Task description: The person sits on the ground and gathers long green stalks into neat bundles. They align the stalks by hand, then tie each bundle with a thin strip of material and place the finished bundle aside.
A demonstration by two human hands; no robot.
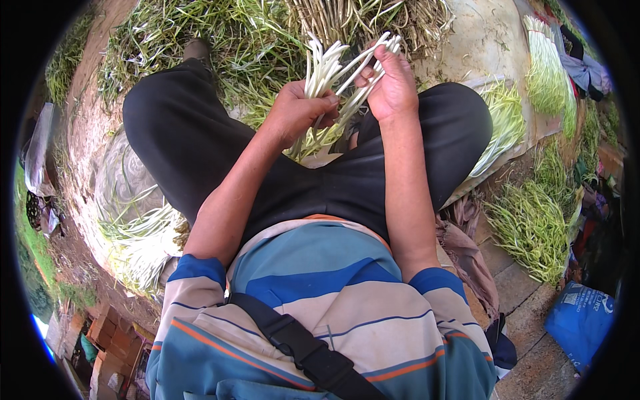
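My left hand [305, 107] is closed around a bundle of pale stems [322, 65], which look like garlic scapes. Their white ends stick up above the fist, and the greener lengths hang below it between my legs. To its right, my right hand [392, 82] grips a few more stems [357, 70] between thumb and fingers. These run slantwise down toward the left hand's bundle. A loose heap of green stalks and leaves [240, 55] lies beyond both hands. Fingers partly hide where the stems cross.
A pile of dry brown stalks [325, 20] lies at the top. Sorted stem bundles rest by my left thigh [145, 245], by my right knee [500, 120] and farther right [545, 70]. More green stems [530, 230] and a blue bag [580, 315] are at lower right. Bricks [112, 335] stand lower left.
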